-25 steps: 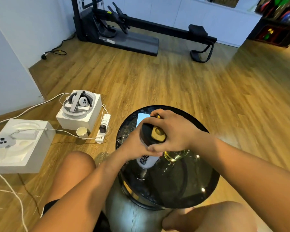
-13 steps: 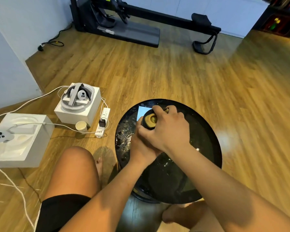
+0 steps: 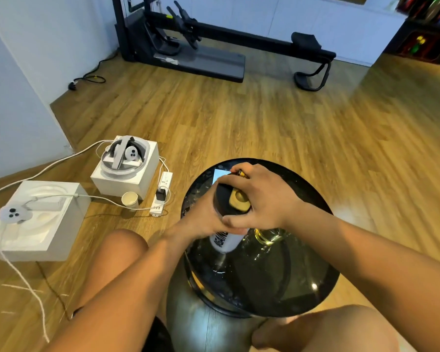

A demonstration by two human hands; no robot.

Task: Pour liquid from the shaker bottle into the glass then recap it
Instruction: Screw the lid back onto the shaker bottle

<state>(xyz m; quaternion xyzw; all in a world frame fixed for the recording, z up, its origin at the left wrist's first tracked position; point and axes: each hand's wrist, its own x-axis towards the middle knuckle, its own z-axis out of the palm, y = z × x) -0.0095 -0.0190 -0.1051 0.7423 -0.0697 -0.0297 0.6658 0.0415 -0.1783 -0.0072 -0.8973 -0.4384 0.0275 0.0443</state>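
Left hand [image 3: 203,217]: clasps bottle [image 3: 225,241] body, steadying it.
Right hand [image 3: 262,201]: closed over cap [image 3: 233,201].
Advice: seat cap square, twist firmly, bottle upright beside glass [image 3: 267,236].

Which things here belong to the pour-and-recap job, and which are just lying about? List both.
In use:
- shaker bottle, gripped by the left hand
- its black lid, under the right hand
- glass holding yellowish liquid
- black round table

Lying about:
- paper cup
- power strip
- VR headset on its white box
- controller
- exercise machine
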